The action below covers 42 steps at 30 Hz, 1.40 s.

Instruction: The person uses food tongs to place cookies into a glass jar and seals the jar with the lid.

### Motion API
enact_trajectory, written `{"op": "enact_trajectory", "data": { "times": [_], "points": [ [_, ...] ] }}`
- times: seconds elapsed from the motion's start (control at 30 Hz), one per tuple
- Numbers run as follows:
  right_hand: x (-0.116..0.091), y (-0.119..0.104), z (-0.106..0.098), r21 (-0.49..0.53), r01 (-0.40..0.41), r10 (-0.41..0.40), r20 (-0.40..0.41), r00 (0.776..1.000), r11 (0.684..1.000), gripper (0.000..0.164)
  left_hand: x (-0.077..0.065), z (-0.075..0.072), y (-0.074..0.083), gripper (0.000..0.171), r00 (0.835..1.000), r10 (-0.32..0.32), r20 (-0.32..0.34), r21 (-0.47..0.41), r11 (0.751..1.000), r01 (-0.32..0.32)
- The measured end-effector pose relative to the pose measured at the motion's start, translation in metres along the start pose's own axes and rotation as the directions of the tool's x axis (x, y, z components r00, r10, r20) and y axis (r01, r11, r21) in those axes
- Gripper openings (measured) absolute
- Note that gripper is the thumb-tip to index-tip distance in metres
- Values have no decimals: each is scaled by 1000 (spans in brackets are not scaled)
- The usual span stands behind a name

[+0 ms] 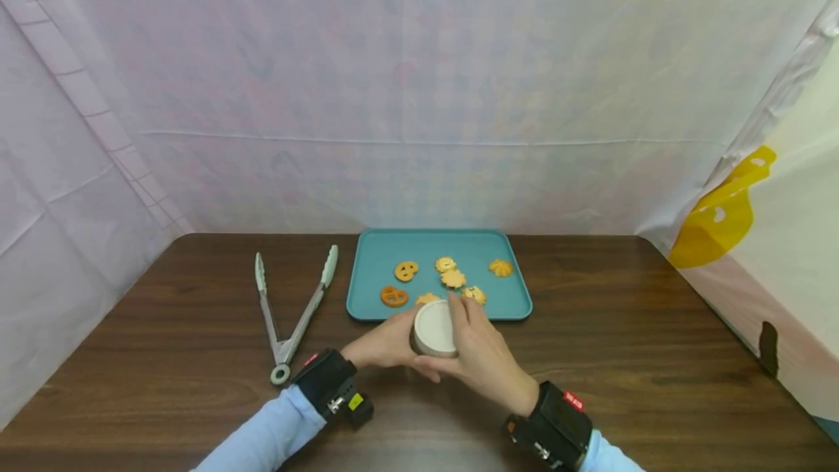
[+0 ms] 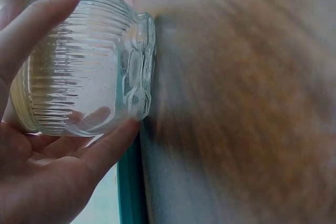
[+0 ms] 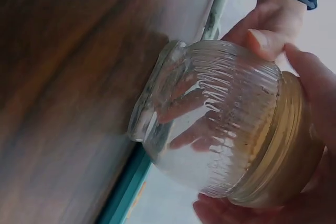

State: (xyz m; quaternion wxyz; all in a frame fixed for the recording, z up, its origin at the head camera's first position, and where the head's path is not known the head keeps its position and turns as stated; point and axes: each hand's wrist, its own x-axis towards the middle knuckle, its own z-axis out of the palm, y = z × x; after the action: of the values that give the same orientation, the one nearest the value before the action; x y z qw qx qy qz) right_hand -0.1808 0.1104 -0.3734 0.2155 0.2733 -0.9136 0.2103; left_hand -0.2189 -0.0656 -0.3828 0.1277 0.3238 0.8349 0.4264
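In front of the tray, my two hands hold a clear ribbed glass jar (image 2: pixel 94 72) topped by a round off-white lid (image 1: pixel 434 328). The left hand (image 1: pixel 388 341) grips the glass body, its thumb on one side and fingers on the other. Curled over the lid from the right, the right hand (image 1: pixel 485 359) grips its rim. The jar stands upright, its base right at the tabletop, and fingers show through the glass in the right wrist view. Just behind, a teal tray (image 1: pixel 376 246) bears several cookies (image 1: pixel 453 278) and pretzels (image 1: pixel 394 296); one cookie is partly hidden by the lid.
Grey tongs (image 1: pixel 298 333) lie spread on the dark wooden table (image 1: pixel 629 355), left of the tray, with their hinge end close to the left wrist. Pale cloth (image 1: pixel 406 93) hangs behind the table and along its sides.
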Motion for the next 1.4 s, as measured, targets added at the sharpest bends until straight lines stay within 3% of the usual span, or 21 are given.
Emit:
{"op": "enact_trajectory", "data": {
  "times": [0.1, 0.27, 0.47, 0.67, 0.8, 1.27, 1.4],
  "points": [
    [-1, -1, 1, -46, 26, -28, -41, 999, 999, 93, 0, 0, 0, 95, 1000, 5, -1, 10, 1000, -5],
    [0, 3, 1, 1, 26, -26, -25, 999, 1000, 90, 0, 1, 0, 96, 1000, -7, 0, -6, 1000, 7],
    [2, 9, -3, 122, 4, -13, 73, 997, 992, 92, 0, 2, -2, 94, 1000, 10, -3, -19, 1000, -10],
    [5, 15, -9, 279, -51, -4, 192, 981, 959, 90, 1, 2, -1, 93, 1000, 11, 6, -42, 999, -11],
    [7, 19, -12, 328, -71, -8, 233, 972, 942, 90, 1, 2, -1, 94, 1000, 10, 12, -58, 998, -9],
    [8, 22, -15, 371, -78, -8, 224, 975, 925, 90, 1, 2, 0, 97, 999, 44, 0, -56, 997, -44],
    [9, 24, -20, 419, -120, 23, 229, 973, 900, 88, 1, 1, 0, 98, 1000, 22, 6, -66, 998, -22]
  ]
}}
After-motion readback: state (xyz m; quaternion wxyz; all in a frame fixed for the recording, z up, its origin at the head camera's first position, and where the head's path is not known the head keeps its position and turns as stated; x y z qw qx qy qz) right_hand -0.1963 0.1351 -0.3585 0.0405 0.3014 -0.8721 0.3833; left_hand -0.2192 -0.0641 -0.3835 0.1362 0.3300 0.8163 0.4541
